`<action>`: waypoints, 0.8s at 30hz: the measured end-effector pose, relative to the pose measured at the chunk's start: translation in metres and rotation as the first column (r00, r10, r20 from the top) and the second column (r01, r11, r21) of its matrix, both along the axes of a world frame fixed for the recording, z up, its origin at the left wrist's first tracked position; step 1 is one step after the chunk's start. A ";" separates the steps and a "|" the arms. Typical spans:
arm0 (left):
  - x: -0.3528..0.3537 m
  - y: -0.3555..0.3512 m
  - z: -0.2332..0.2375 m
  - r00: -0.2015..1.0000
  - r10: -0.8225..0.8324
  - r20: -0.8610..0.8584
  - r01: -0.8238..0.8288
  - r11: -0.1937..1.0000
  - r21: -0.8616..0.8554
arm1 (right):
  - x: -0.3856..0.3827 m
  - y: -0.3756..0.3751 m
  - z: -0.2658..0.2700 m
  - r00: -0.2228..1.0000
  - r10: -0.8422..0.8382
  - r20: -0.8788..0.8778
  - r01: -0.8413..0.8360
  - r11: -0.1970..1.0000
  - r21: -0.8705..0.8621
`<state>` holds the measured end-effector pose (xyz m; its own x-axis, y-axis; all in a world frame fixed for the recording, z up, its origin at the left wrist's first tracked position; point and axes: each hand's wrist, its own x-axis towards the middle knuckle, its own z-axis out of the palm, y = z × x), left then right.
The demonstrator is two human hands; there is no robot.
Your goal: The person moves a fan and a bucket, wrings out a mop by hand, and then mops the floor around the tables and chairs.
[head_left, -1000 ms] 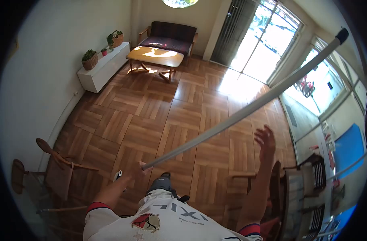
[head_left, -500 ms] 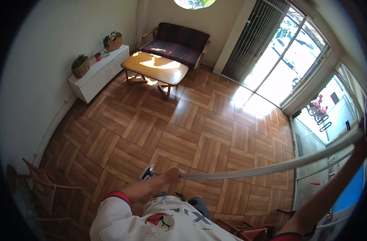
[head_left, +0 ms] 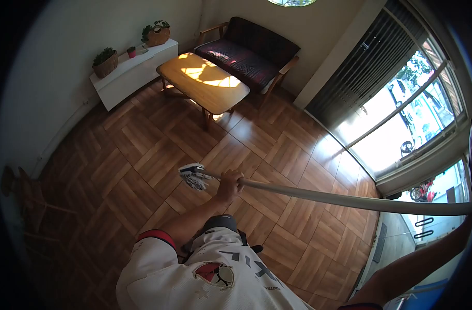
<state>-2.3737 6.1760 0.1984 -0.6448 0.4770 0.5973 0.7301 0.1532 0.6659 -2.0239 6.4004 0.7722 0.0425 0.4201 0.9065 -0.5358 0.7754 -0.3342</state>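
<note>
A mop is raised across my view, its pale handle (head_left: 318, 196) running to the right edge. My left hand (head_left: 230, 186) is closed around the handle, not far above the mop head. White strands hang from that mop head (head_left: 194, 176), which shows over the wooden floor. My right arm (head_left: 416, 274) reaches up to the handle's upper end at the right. There my right hand is closed on the mop, its fingers mostly lost in the dark rim of the picture.
A wooden coffee table (head_left: 215, 98) stands ahead, in front of a dark patterned sofa (head_left: 246, 57). Potted plants sit on a white wall shelf (head_left: 138, 75) at left. A glass door (head_left: 396, 113) is at right. A chair (head_left: 37, 206) stands in shadow at lower left.
The mop head has come up and forward, and its white strands now show. My left hand has risen with the handle. The view has turned slightly left.
</note>
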 end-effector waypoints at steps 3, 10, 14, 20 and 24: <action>-0.013 0.125 0.036 0.973 0.209 0.101 -0.222 0.965 0.138 | -0.011 0.129 -0.005 0.945 0.307 0.108 -0.286 0.942 -0.176; -0.135 0.360 -0.050 0.938 -0.228 0.260 0.295 0.921 -0.255 | -0.081 0.376 -0.094 0.934 0.320 0.155 -0.240 0.889 -0.390; -0.160 0.519 -0.105 0.840 -0.383 0.385 0.509 0.801 -0.314 | -0.050 0.518 -0.121 0.952 0.190 0.242 -0.081 0.913 -0.399; -0.106 0.708 -0.113 0.672 -0.545 0.502 0.728 0.611 -0.311 | -0.164 0.576 -0.214 0.988 -0.101 0.119 0.153 0.771 -0.618; -0.121 0.797 -0.146 0.651 -0.526 0.547 0.759 0.443 -0.477 | -0.187 0.684 -0.271 0.967 -0.175 0.187 0.250 0.800 -0.546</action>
